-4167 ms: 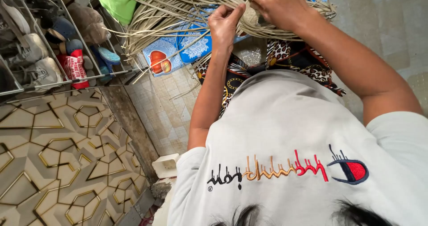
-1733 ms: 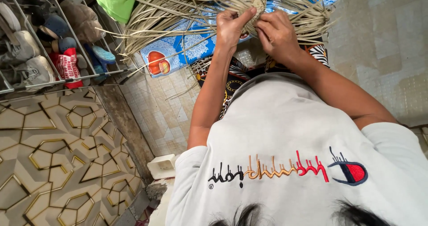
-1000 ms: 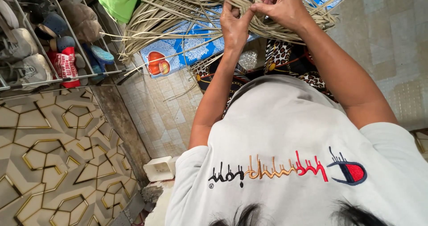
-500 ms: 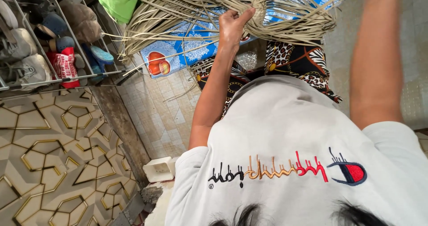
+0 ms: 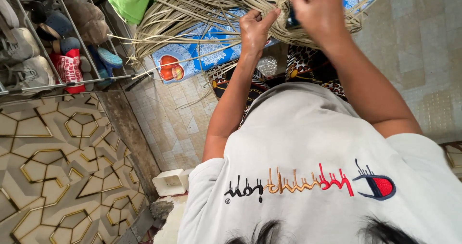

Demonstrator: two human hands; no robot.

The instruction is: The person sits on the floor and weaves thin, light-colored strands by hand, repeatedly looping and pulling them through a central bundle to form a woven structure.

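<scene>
A large bundle of pale dried reed strips (image 5: 202, 6) lies across the top of the view, over a blue patterned mat (image 5: 192, 56). My left hand (image 5: 255, 27) reaches forward and grips the strips near the bundle's middle, thumb up against them. Just to its right, my right hand (image 5: 315, 8) is closed on strips at the same spot. A small dark object (image 5: 291, 19) shows under the right hand; I cannot tell what it is. My white shirt with embroidered lettering (image 5: 313, 167) fills the lower right.
A wire shoe rack (image 5: 53, 47) with shoes and sandals stands at the upper left, with a green cloth (image 5: 127, 1) beside it. A wall panel with gold geometric lines (image 5: 57, 176) fills the lower left. A small white box (image 5: 168, 181) sits on the tiled floor (image 5: 423, 56).
My right hand, raised high at the frame's top edge half a second ago, has come back down onto the bundle beside my left hand. The left hand has stayed on the strips.
</scene>
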